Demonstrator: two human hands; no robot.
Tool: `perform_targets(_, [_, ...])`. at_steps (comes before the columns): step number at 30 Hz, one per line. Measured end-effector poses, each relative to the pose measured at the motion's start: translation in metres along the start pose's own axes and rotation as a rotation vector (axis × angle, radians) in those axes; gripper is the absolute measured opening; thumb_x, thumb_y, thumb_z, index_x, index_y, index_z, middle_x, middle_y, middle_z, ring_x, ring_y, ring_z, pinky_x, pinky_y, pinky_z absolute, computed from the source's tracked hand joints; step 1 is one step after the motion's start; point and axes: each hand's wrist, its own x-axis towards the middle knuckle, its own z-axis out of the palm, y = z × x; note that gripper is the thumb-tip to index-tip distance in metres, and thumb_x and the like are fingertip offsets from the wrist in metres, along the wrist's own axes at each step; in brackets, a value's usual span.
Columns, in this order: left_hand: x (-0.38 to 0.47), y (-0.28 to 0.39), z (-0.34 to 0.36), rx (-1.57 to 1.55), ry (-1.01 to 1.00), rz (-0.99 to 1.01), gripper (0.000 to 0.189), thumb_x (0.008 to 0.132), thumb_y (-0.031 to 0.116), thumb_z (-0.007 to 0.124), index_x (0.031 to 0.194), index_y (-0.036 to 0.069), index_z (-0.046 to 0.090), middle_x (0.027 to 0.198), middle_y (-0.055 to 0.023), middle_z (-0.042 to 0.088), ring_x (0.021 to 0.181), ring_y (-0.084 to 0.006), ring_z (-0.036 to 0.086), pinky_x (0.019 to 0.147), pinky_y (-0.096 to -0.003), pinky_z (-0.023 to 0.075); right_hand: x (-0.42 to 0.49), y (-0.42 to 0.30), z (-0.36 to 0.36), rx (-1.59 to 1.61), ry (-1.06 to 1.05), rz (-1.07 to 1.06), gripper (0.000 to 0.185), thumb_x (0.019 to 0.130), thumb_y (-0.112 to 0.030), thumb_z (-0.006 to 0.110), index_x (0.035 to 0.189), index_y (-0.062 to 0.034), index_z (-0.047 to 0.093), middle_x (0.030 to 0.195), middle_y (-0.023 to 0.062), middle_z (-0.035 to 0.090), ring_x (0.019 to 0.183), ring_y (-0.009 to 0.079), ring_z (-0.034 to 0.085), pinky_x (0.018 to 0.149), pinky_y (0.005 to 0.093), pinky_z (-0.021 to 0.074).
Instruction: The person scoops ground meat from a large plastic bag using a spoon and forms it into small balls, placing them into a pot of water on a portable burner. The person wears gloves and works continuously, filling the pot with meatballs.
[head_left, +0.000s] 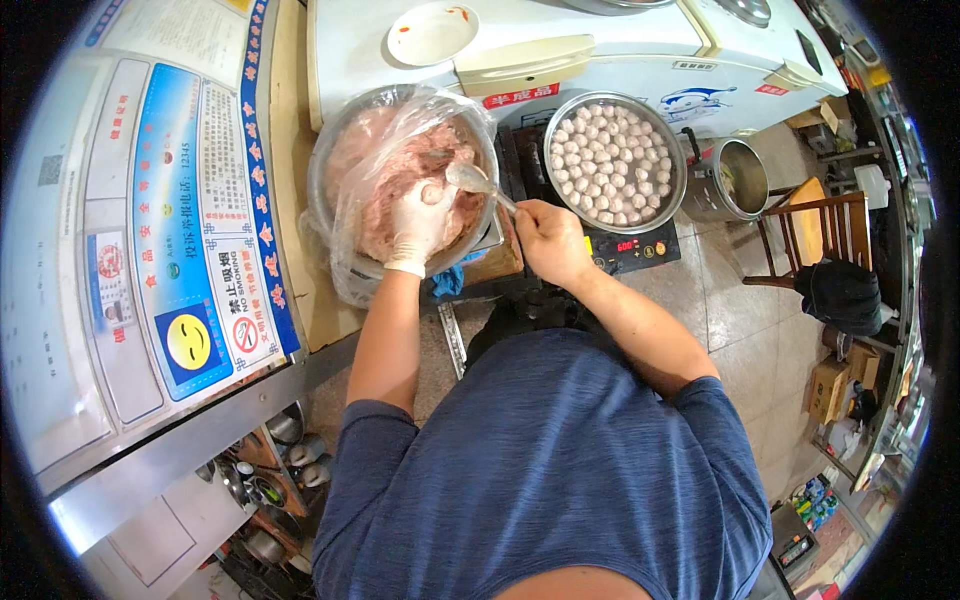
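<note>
My left hand (420, 221), in a thin pale glove, is in a big metal basin (480, 124) of pink minced meat (397, 161). A small round lump of the meat (432, 193) shows at the top of its closed fist. My bare right hand (551, 238) grips the handle of a metal spoon (471, 180), whose bowl lies close beside that lump. Clear plastic film (360, 202) drapes over part of the basin. To the right stands a wide metal pan (553, 176) holding many pale meatballs (611, 161) in liquid.
The pan rests on a black induction cooker (651, 251) with a lit display. Behind stands a white chest freezer (622, 75) with a stained white plate (433, 34) on top. On the right are a deep metal pot (720, 187) and a wooden chair (817, 232). A blue cloth (448, 281) hangs below the basin.
</note>
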Motion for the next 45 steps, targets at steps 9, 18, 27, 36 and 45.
perform_targets(9, [0.001,-0.005,0.004,0.369,-0.068,0.048,0.024,0.083,0.034,0.052,0.088,0.014,0.065,0.086,-0.0145,0.067,0.083,-0.0360,0.064,0.071,-0.0447,0.0501,-0.007,0.011,0.022,0.189,-0.263,0.203,0.022,0.090,-0.014,0.051,0.086,0.0022,0.065,0.057,0.0062,0.058,0.047,0.0153,0.051,0.046,0.0302,0.0405])
perform_targets(18, [0.000,-0.048,0.028,0.600,-0.170,0.336,0.045,0.081,0.035,0.062,0.117,0.010,0.060,0.110,-0.0161,0.063,0.106,-0.0309,0.057,0.093,-0.0412,0.0434,-0.015,0.048,-0.050,1.136,-0.196,0.782,0.016,0.091,-0.012,0.050,0.094,0.0009,0.060,0.049,-0.0047,0.035,0.039,0.0082,0.026,0.039,0.0222,0.0216])
perform_targets(27, [0.034,-0.035,0.026,0.177,-0.365,-0.070,0.021,0.084,0.025,0.056,0.091,0.006,0.064,0.083,-0.0170,0.065,0.075,-0.0277,0.062,0.069,-0.0384,0.0483,-0.001,0.163,-0.130,-0.825,0.325,0.338,0.021,0.089,-0.023,0.048,0.088,-0.0041,0.058,0.074,0.0214,0.065,0.073,0.0399,0.064,0.066,0.0497,0.0486])
perform_targets(36, [0.019,-0.025,0.006,-0.730,-0.181,-0.403,0.028,0.088,0.029,0.064,0.096,0.002,0.060,0.073,-0.0073,0.061,0.050,-0.0105,0.051,0.045,-0.0261,0.0404,-0.001,0.168,-0.111,-0.768,0.519,0.177,0.016,0.088,-0.020,0.049,0.085,-0.0055,0.055,0.071,0.0210,0.062,0.064,0.0419,0.060,0.060,0.0507,0.0473])
perform_targets(45, [0.003,-0.023,0.013,-0.088,0.088,0.140,0.023,0.076,0.022,0.073,0.084,0.005,0.062,0.073,-0.0139,0.063,0.061,-0.0283,0.062,0.063,-0.0370,0.0497,-0.001,0.021,-0.019,0.035,0.019,0.075,0.020,0.088,-0.014,0.053,0.091,-0.0001,0.066,0.069,0.0208,0.062,0.061,0.0307,0.063,0.057,0.0384,0.0486])
